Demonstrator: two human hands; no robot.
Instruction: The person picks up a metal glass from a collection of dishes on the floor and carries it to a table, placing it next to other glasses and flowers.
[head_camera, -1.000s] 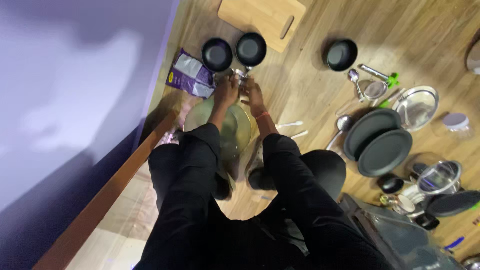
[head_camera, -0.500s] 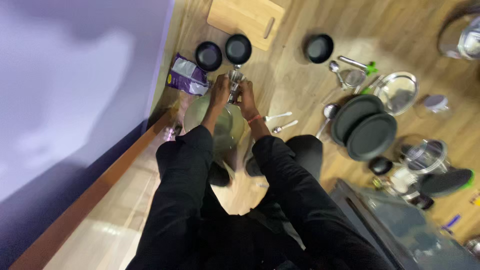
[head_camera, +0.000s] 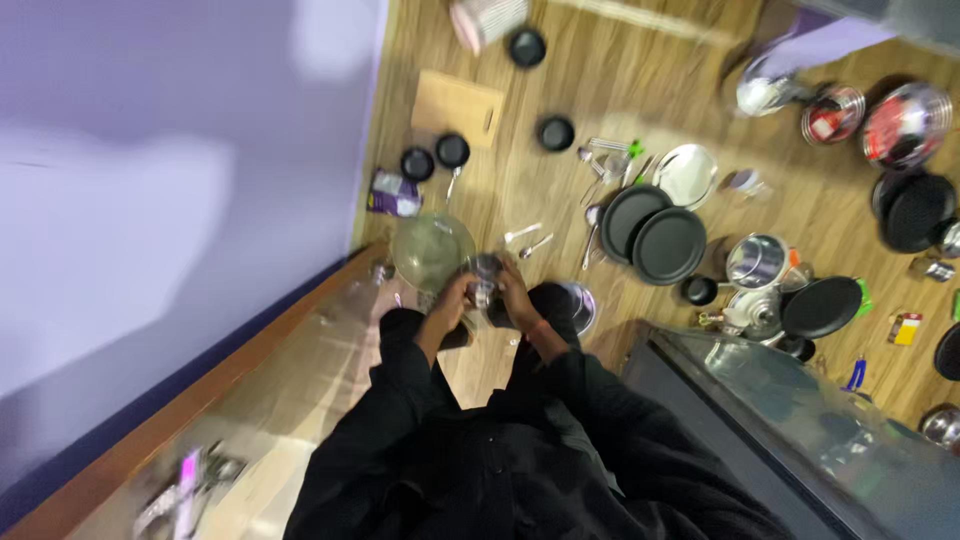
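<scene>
1. Steel cup (head_camera: 485, 268), small and shiny, sits clasped between my left hand (head_camera: 450, 303) and right hand (head_camera: 517, 297).
2. Both hands grip it above the round glass lid (head_camera: 432, 249) on the wooden floor (head_camera: 540, 85).

The small cup (head_camera: 484, 268) between the hands is showing a silvery, steel-like grey, though blur makes its finish hard to judge. Black sleeves (head_camera: 400, 350) are covering both arms, and a thin red band (head_camera: 541, 325) is circling the right wrist. The floor (head_camera: 560, 80) is showing warm honey-brown wood grain, and the wall (head_camera: 150, 150) is glowing pale lilac above a dark violet base. The cutting board (head_camera: 458, 108) is looking light tan. The two flat plates (head_camera: 650, 230) are showing matte black, the small pans (head_camera: 436, 158) black too. The packet (head_camera: 393, 192) is showing purple with a white patch. The big round bowl (head_camera: 432, 250) is looking greenish and see-through.
</scene>
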